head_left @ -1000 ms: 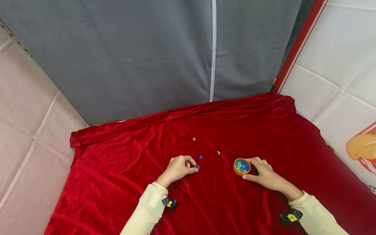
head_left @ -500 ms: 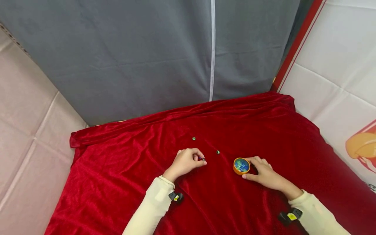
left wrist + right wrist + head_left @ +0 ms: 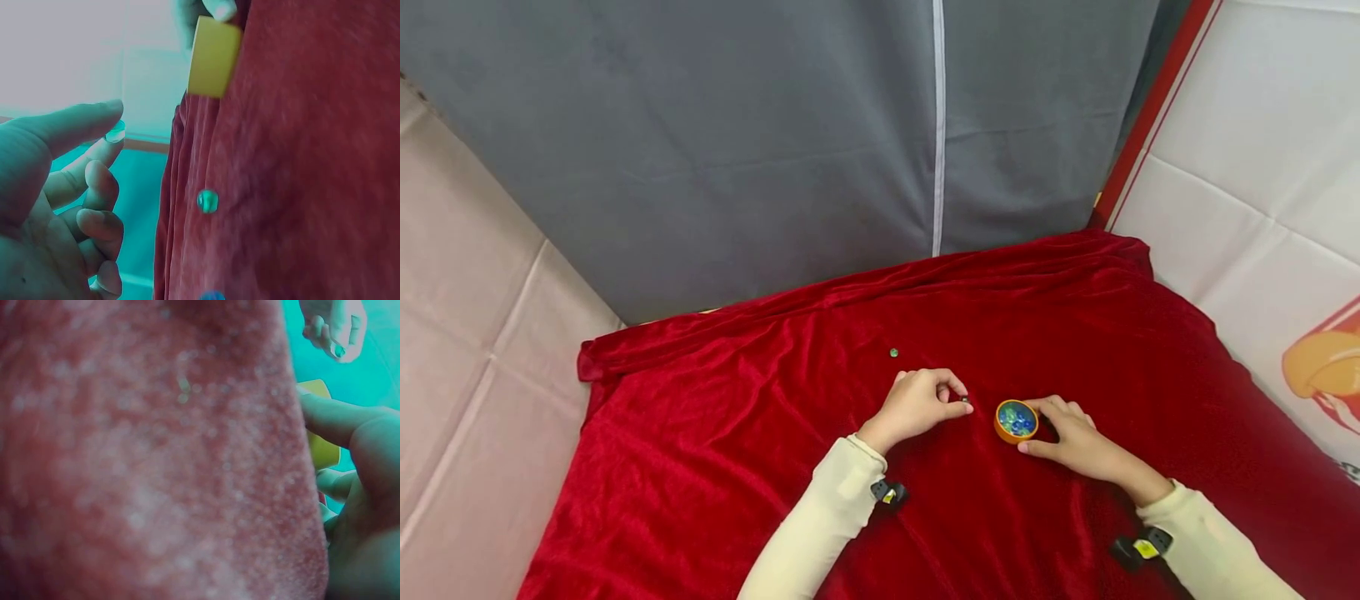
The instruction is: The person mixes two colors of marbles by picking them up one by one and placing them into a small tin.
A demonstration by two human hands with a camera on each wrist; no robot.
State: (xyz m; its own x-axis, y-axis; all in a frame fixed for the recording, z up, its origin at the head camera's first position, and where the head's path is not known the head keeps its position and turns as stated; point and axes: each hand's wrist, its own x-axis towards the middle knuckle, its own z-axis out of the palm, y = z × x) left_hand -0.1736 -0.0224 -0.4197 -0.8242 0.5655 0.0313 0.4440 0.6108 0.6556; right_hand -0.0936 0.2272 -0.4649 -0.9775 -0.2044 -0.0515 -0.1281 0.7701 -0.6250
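My left hand (image 3: 925, 402) pinches a small glass marble (image 3: 115, 134) between thumb and index fingertip, over the red cloth. The other fingers curl loosely in the left wrist view. To its right, a small round orange container (image 3: 1000, 427) holds several blue and green marbles (image 3: 1017, 417); it looks yellow in the wrist views. My right hand (image 3: 1070, 442) grips its right side with thumb and fingers. A green marble (image 3: 893, 352) lies alone on the cloth beyond the left hand. In the left wrist view, a green marble (image 3: 207, 201) and a blue one (image 3: 212, 295) at the bottom edge show on the cloth.
A wrinkled red velvet cloth (image 3: 715, 467) covers the table. A grey curtain (image 3: 737, 167) hangs behind it, with pale panels (image 3: 467, 350) on the left and a white printed one (image 3: 1247, 167) on the right.
My left hand has moved right, toward the container. The two blue marbles and the nearer green one no longer show in the head view. The right hand and container stay in place.
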